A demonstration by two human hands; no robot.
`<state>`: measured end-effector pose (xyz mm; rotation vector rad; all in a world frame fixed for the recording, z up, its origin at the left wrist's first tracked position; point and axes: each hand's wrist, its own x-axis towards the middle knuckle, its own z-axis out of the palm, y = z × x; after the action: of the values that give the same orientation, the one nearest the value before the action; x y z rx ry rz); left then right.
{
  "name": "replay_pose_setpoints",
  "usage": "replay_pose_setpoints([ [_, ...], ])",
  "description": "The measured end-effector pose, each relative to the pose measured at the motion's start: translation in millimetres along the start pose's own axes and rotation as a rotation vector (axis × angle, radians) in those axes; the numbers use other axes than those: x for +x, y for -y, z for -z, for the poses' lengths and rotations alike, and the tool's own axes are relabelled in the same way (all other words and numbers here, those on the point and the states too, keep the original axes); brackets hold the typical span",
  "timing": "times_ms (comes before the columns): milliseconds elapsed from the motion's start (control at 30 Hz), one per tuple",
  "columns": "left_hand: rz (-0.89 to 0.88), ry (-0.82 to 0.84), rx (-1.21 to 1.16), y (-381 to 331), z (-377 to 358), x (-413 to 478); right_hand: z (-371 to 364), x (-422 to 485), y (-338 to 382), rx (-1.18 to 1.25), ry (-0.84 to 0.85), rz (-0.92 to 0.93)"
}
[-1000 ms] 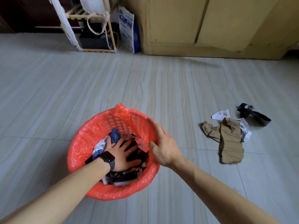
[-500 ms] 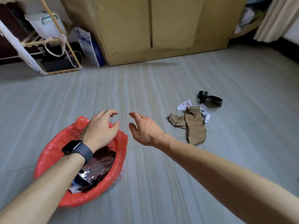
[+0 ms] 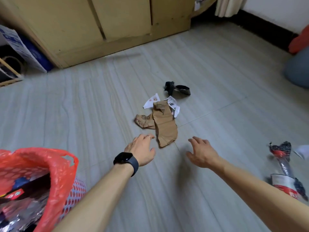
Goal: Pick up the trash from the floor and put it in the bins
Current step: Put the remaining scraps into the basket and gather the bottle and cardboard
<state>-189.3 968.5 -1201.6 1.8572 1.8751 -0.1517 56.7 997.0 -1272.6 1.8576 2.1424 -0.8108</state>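
The bin (image 3: pixel 50 166), a perforated basket lined with a red plastic bag, stands on the floor to the near left of the cardboard strip (image 3: pixel 165 126). It holds foil wrappers, something blue and dark packaging; I cannot count the pieces.

Trash on the floor (image 3: pixel 83 114): one long torn cardboard strip, one smaller crumpled cardboard piece (image 3: pixel 143 121) touching its left edge, two white paper scraps (image 3: pixel 151 102) at its far end, one black plastic scrap (image 3: pixel 177 89) just beyond those. One crushed bottle wrapped in printed plastic (image 3: pixel 284 168) lies well to the right of the strip.

My left hand (image 3: pixel 140 151), watch (image 3: pixel 125 160) at the wrist, hovers just left of the strip's near end, fingers spread and empty. My right hand (image 3: pixel 202 153) hovers just right of that end, also open, holding nothing. Neither touches the strip.

A wooden cabinet (image 3: pixel 117 22) stands well beyond the strip; nothing lies between my hands and the strip.
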Motion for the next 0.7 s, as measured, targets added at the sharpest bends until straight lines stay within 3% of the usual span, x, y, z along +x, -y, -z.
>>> replay_pose_setpoints([
  [167,-0.026,0.054,0.053,-24,-27,58,-11,27,-64,-0.037,0.150,-0.210],
  [300,-0.068,-0.028,0.146,-44,-24,124,17,76,-69,0.122,0.168,-0.233],
  [467,-0.055,-0.200,0.239,-66,-22,221,28,117,-67,0.144,0.218,-0.268],
  [700,0.161,0.094,0.217,-56,-17,293,25,130,-68,0.086,0.249,-0.285],
])
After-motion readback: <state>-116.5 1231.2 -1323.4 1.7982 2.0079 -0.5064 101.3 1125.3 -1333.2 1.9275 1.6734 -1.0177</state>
